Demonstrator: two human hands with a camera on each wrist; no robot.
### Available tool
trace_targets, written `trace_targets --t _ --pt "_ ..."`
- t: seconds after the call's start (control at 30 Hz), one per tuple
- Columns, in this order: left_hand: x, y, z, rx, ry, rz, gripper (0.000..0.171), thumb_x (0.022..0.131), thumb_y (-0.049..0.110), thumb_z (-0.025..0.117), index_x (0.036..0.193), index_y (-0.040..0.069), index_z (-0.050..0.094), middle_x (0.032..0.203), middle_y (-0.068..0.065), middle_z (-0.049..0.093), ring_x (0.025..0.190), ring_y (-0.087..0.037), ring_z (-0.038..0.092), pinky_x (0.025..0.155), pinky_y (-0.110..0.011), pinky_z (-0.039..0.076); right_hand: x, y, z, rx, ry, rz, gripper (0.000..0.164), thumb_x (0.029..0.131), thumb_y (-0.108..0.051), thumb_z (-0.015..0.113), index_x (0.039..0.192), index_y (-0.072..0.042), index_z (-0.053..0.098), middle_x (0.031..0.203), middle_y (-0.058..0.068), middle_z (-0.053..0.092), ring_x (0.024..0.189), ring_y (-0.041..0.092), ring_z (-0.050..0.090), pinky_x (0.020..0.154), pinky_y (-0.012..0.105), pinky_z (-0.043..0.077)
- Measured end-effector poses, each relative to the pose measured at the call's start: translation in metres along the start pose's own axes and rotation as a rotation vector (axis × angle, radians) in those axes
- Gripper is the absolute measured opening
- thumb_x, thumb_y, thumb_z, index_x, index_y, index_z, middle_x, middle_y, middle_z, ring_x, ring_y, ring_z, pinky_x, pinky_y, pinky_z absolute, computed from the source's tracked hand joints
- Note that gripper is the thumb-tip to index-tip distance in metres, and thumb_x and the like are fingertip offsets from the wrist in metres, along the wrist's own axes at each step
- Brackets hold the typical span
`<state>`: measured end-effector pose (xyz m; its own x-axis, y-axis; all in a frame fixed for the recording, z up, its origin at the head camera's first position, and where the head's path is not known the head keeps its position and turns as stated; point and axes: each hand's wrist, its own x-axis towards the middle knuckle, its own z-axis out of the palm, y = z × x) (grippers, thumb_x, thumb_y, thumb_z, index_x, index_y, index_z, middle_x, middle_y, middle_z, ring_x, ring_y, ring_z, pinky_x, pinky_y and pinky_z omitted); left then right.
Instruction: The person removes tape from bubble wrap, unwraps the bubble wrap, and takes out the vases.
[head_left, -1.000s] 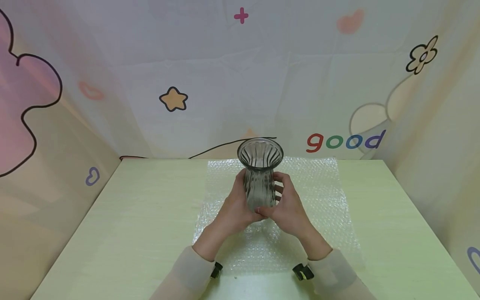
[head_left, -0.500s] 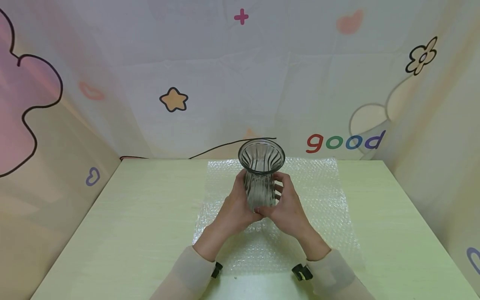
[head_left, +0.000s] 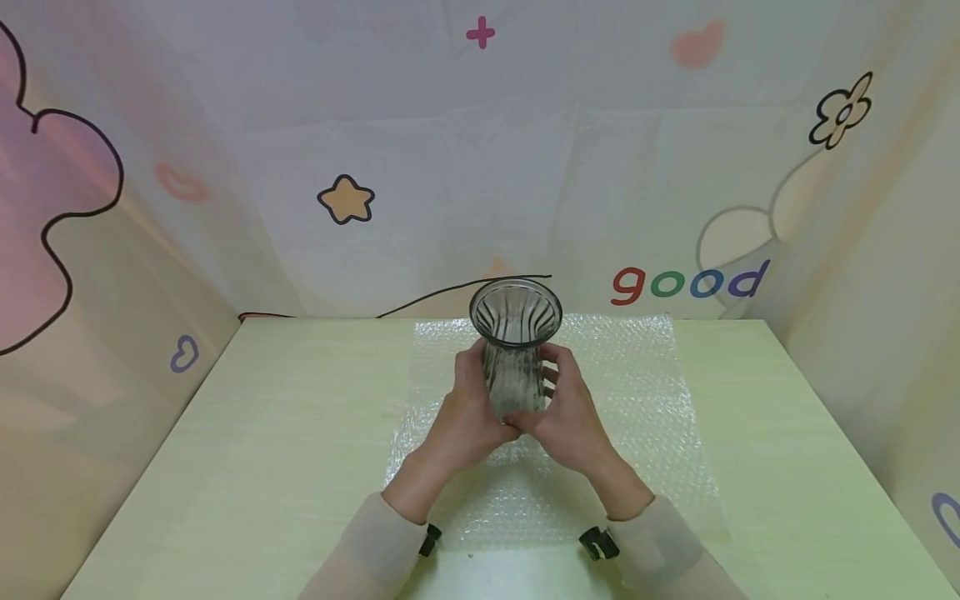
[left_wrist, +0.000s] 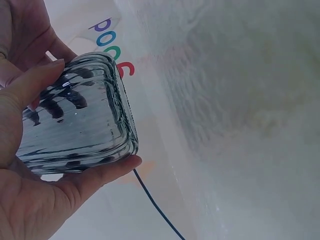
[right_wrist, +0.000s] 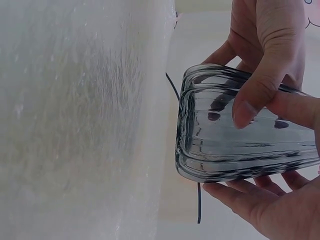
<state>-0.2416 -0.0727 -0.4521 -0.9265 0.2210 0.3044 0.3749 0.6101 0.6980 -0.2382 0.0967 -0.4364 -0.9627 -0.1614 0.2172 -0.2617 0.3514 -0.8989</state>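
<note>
A grey-tinted clear glass vase (head_left: pixel 514 375) with ribbed sides and a wide round rim is upright, its mouth leaning slightly towards me. My left hand (head_left: pixel 467 417) grips its left side, and my right hand (head_left: pixel 567 417) grips the right. Both thumbs lie across its near face, meeting low down. In the left wrist view, the vase's squarish base (left_wrist: pixel 112 115) hangs clear of the bubble wrap (left_wrist: pixel 240 100). Fingers of the right hand (right_wrist: pixel 275 210) curl behind the vase in the right wrist view. The wrap (head_left: pixel 622 408) lies flat under the hands.
The pale green table (head_left: pixel 300 433) extends on both sides of the wrap. A patterned cloth backdrop (head_left: pixel 450 167) stands behind the table and along its left and right sides. Small black clips (head_left: pixel 598 543) sit at the sleeve cuffs.
The vase and both hands have shifted slightly left. The vase's mouth leans slightly more towards me than a second ago. The grip of both hands looks the same.
</note>
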Motion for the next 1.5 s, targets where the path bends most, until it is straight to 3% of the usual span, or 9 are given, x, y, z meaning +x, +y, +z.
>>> trace_targets --t 0.17,0.57,0.83,1.2,1.5 --pt "-0.001 -0.001 -0.003 0.000 0.001 -0.016 0.122 0.069 0.010 0.090 0.159 0.015 0.008 0.151 -0.017 0.036 0.104 -0.039 0.068 0.078 -0.045 0.058 0.000 -0.002 0.003 -0.007 -0.002 0.001 0.099 0.073 0.000 0.088 0.153 -0.009 0.031 0.157 0.014 0.039 0.145 0.045 0.045 0.115 0.060 0.043" --pt "-0.002 -0.010 -0.020 -0.035 -0.005 -0.072 0.127 0.067 0.013 0.092 0.162 0.019 0.008 0.150 -0.015 0.043 0.106 -0.037 0.067 0.083 -0.045 0.056 0.006 -0.011 0.013 -0.021 -0.024 -0.031 0.098 0.071 -0.004 0.090 0.151 -0.008 0.034 0.155 0.012 0.043 0.140 0.040 0.051 0.109 0.055 0.050" --pt "-0.003 -0.017 -0.033 -0.054 -0.011 -0.083 0.132 0.064 0.017 0.095 0.163 0.022 0.008 0.157 -0.009 0.039 0.114 -0.032 0.065 0.087 -0.046 0.056 0.011 -0.016 0.021 -0.097 -0.050 -0.050 0.099 0.073 -0.012 0.092 0.153 -0.008 0.033 0.154 0.012 0.044 0.138 0.037 0.053 0.108 0.053 0.050" --pt "-0.004 -0.031 -0.045 -0.123 0.002 -0.069 0.134 0.064 0.026 0.096 0.164 0.026 0.007 0.158 -0.006 0.037 0.126 -0.029 0.060 0.098 -0.048 0.053 0.018 -0.021 0.028 -0.118 -0.103 -0.093 0.098 0.077 -0.015 0.091 0.155 -0.007 0.032 0.155 0.012 0.044 0.138 0.035 0.054 0.106 0.052 0.051" --pt "-0.007 -0.037 -0.056 -0.076 0.025 -0.086 0.128 0.065 0.026 0.093 0.163 0.021 0.012 0.155 -0.010 0.040 0.124 -0.033 0.060 0.097 -0.052 0.053 0.023 -0.026 0.037 -0.123 -0.131 -0.070 0.094 0.080 -0.018 0.090 0.155 -0.009 0.035 0.155 0.010 0.046 0.137 0.031 0.055 0.106 0.050 0.051"
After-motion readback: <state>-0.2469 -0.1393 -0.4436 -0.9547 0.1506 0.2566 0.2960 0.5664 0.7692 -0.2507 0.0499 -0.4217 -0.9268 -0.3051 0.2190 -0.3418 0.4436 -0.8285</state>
